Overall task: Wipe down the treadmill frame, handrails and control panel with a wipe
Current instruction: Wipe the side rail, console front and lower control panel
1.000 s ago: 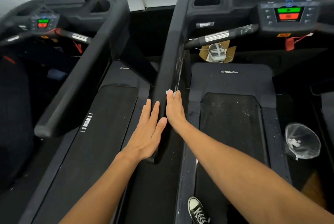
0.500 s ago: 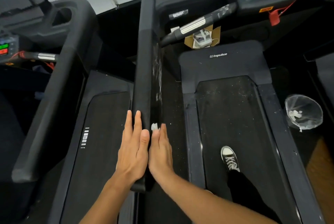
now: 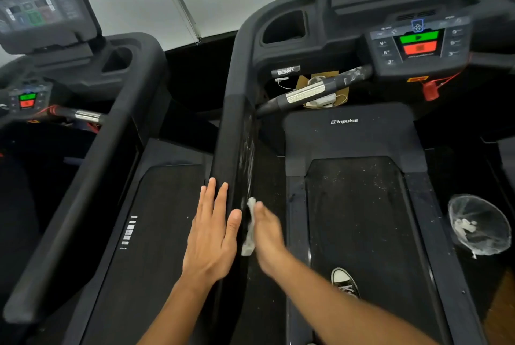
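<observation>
Handrail (image 3: 225,132) top open ahead; crossbar (image 3: 312,93) blocks inner side.

Off to the left there's a second treadmill (image 3: 117,205) with its own screen (image 3: 41,1), plus a clear plastic bag (image 3: 478,226) with white scraps on the floor right, and a black-and-white sneaker (image 3: 345,282) on the belt.
</observation>
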Available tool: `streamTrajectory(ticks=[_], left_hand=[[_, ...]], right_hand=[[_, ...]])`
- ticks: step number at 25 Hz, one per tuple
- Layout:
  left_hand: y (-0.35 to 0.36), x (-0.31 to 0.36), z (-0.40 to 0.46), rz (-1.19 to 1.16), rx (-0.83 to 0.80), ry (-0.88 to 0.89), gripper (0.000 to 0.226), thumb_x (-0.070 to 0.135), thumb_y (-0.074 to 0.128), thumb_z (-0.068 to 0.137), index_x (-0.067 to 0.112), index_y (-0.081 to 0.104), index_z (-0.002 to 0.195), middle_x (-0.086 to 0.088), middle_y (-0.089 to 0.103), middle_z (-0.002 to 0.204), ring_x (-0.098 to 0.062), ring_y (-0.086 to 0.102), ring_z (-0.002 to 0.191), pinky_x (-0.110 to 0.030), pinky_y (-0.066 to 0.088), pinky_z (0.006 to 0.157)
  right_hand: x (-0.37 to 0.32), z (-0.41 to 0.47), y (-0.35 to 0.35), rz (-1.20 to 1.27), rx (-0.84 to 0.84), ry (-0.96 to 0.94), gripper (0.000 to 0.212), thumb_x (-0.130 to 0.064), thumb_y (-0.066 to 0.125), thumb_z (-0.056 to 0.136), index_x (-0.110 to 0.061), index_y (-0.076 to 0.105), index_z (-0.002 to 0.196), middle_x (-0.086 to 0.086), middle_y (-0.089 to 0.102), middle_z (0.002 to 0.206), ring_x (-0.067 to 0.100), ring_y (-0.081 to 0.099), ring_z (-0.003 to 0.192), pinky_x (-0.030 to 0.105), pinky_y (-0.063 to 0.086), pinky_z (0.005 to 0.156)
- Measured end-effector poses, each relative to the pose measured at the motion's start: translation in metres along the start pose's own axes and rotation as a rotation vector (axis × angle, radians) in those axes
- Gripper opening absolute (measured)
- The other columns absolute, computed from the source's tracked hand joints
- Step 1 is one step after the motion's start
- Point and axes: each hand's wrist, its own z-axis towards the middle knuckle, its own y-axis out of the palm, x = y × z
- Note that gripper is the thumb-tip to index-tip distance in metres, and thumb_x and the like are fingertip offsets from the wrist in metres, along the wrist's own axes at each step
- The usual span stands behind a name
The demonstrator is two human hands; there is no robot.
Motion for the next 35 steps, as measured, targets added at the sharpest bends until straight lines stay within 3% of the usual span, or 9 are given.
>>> streamTrajectory(ticks=[4, 8, 10, 14, 17, 23, 26, 28, 35], left_hand=[[-0.001, 0.001, -0.001, -0.027, 0.009, -0.012, 0.078, 0.074, 0.006, 0.093, 0.032, 0.015, 0.159, 0.025, -0.007, 0.164, 0.007, -0.013, 0.148, -0.052, 0.029, 0.119], [-0.001, 0.000, -0.002, -0.060, 0.014, -0.026, 0.077, 0.073, 0.006, 0.093, 0.033, 0.018, 0.158, 0.027, -0.004, 0.164, 0.008, -0.010, 0.148, -0.051, 0.028, 0.118], [-0.002, 0.000, -0.002, -0.078, 0.015, -0.026, 0.078, 0.074, 0.006, 0.093, 0.033, 0.019, 0.158, 0.027, -0.003, 0.164, 0.008, -0.009, 0.148, -0.049, 0.026, 0.119], [-0.003, 0.000, -0.003, -0.097, 0.007, -0.017, 0.078, 0.074, 0.006, 0.092, 0.034, 0.020, 0.158, 0.028, -0.003, 0.163, 0.010, -0.010, 0.147, -0.044, 0.022, 0.120], [-0.005, 0.000, -0.004, -0.141, 0.014, -0.006, 0.079, 0.073, 0.007, 0.092, 0.033, 0.022, 0.158, 0.030, -0.001, 0.163, 0.011, -0.009, 0.147, -0.040, 0.020, 0.120], [-0.006, -0.001, -0.003, -0.176, 0.015, 0.005, 0.077, 0.072, 0.008, 0.093, 0.032, 0.022, 0.157, 0.032, -0.002, 0.162, 0.007, -0.006, 0.149, -0.051, 0.026, 0.120], [-0.008, 0.001, -0.003, -0.185, 0.017, 0.009, 0.081, 0.077, 0.005, 0.091, 0.033, 0.022, 0.157, 0.031, -0.002, 0.162, 0.004, -0.006, 0.150, -0.054, 0.028, 0.119], [-0.010, 0.003, -0.002, -0.184, 0.023, 0.002, 0.083, 0.079, 0.005, 0.089, 0.034, 0.022, 0.157, 0.031, -0.002, 0.162, 0.003, -0.004, 0.151, -0.054, 0.029, 0.118], [-0.014, 0.014, 0.002, -0.141, 0.029, -0.002, 0.079, 0.077, 0.011, 0.091, 0.034, 0.021, 0.156, 0.027, 0.000, 0.164, 0.000, -0.001, 0.152, -0.048, 0.031, 0.116]], right_hand=[[0.019, -0.030, 0.010, 0.054, -0.094, -0.028, 0.053, -0.035, 0.047, 0.096, -0.033, 0.038, 0.148, -0.011, 0.050, 0.142, 0.011, 0.049, 0.130, 0.038, 0.040, 0.110], [0.022, -0.036, -0.016, -0.147, -0.015, -0.043, 0.045, 0.002, 0.050, 0.089, -0.024, 0.051, 0.126, 0.000, 0.061, 0.118, 0.012, 0.059, 0.103, 0.031, 0.053, 0.084], [0.030, -0.042, -0.025, -0.365, -0.126, -0.123, 0.058, 0.000, 0.049, 0.089, -0.031, 0.049, 0.139, -0.004, 0.060, 0.130, 0.008, 0.058, 0.114, 0.028, 0.051, 0.095], [0.054, -0.074, -0.027, -0.480, -0.264, -0.205, 0.069, -0.008, 0.047, 0.099, -0.030, 0.014, 0.156, -0.017, 0.029, 0.152, -0.018, 0.041, 0.117, 0.004, 0.031, 0.099], [0.064, -0.082, -0.002, -0.296, -0.226, -0.261, 0.061, -0.025, 0.038, 0.106, -0.033, 0.002, 0.155, -0.019, 0.007, 0.162, -0.009, 0.013, 0.143, 0.023, 0.012, 0.122], [0.029, -0.027, 0.031, -0.007, 0.010, -0.042, 0.048, -0.046, 0.036, 0.101, -0.033, 0.042, 0.147, -0.011, 0.048, 0.147, 0.008, 0.044, 0.136, 0.039, 0.034, 0.116], [-0.012, -0.004, 0.038, 0.087, 0.119, 0.093, 0.032, -0.036, 0.041, 0.099, -0.021, 0.067, 0.109, -0.001, 0.068, 0.103, 0.015, 0.064, 0.095, 0.036, 0.051, 0.090], [-0.055, 0.024, 0.043, 0.131, 0.207, 0.153, 0.024, -0.028, 0.046, 0.099, -0.013, 0.064, 0.094, 0.003, 0.059, 0.081, 0.016, 0.054, 0.071, 0.031, 0.044, 0.065], [-0.185, 0.125, 0.052, 0.042, 0.261, 0.035, 0.011, -0.015, 0.051, 0.098, -0.007, 0.058, 0.093, 0.015, 0.062, 0.104, 0.021, 0.053, 0.073, 0.028, 0.042, 0.060]])
